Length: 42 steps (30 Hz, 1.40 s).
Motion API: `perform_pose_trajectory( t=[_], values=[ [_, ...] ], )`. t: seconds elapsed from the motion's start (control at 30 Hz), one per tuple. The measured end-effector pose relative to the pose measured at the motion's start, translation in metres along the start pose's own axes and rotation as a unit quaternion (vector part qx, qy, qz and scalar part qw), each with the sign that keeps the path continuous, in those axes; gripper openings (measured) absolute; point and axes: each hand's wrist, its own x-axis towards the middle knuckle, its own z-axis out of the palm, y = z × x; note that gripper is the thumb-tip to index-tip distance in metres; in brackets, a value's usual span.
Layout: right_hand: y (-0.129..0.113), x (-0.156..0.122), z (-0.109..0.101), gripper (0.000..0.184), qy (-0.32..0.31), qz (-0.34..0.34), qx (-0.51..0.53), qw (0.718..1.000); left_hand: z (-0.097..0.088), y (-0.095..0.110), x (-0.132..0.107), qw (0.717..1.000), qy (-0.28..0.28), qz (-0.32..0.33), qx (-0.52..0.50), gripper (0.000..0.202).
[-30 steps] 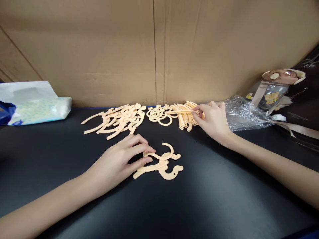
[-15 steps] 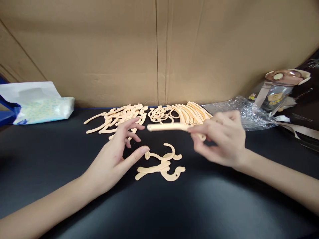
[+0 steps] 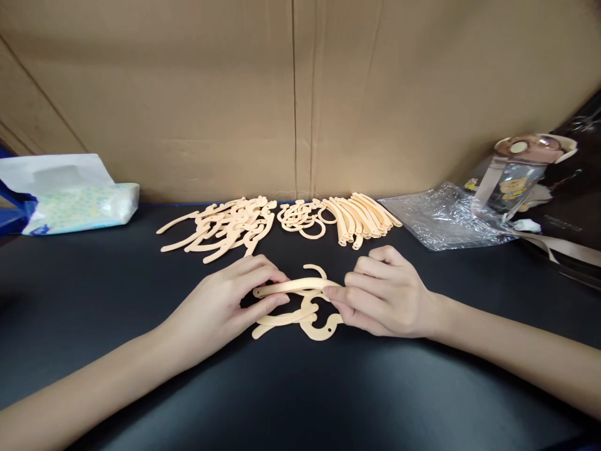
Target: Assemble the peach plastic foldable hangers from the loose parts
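Strip [image 3: 300, 285] runs left-to-right between the grips: left hand [image 3: 235, 297] pinches near its left end, right hand [image 3: 392, 297] pinches its right end. Hooked parts [image 3: 317, 335] lie between both grips, partly under it, on the bench [image 3: 300, 401].

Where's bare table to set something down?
Free: near-side table between left forearm and right forearm; also between left forearm and tissue pack. Crowded: back, with part piles and clear plastic; centre, where left hand and right hand hold a curved strip.

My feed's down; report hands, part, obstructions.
Left hand, right hand both gripping one curved peach strip. Strip overlaps hooked piece in view; contact unclear. No obstruction seen.
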Motion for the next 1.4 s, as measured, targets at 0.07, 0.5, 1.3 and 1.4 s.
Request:
perform_pose_trajectory(
  t=[0.07,0.5,1.3,1.4],
  values=[
    [0.000,0.001,0.001,0.013,0.000,0.004,0.006,1.000,0.001,-0.001,0.001,1.000,0.000,0.002,0.002,0.023],
    [0.065,-0.018,0.005,0.019,-0.104,0.339,-0.055,0.933,-0.005,0.003,0.005,0.986,0.057,-0.146,-0.053,0.032],
    [0.071,-0.025,0.015,0.028,-0.232,0.364,-0.090,0.898,0.001,0.000,-0.002,0.997,0.007,0.011,0.070,0.025],
    [0.071,-0.023,0.012,0.023,-0.186,0.392,-0.092,0.896,0.001,-0.001,-0.001,0.998,0.011,0.014,0.060,0.024]
  ],
)
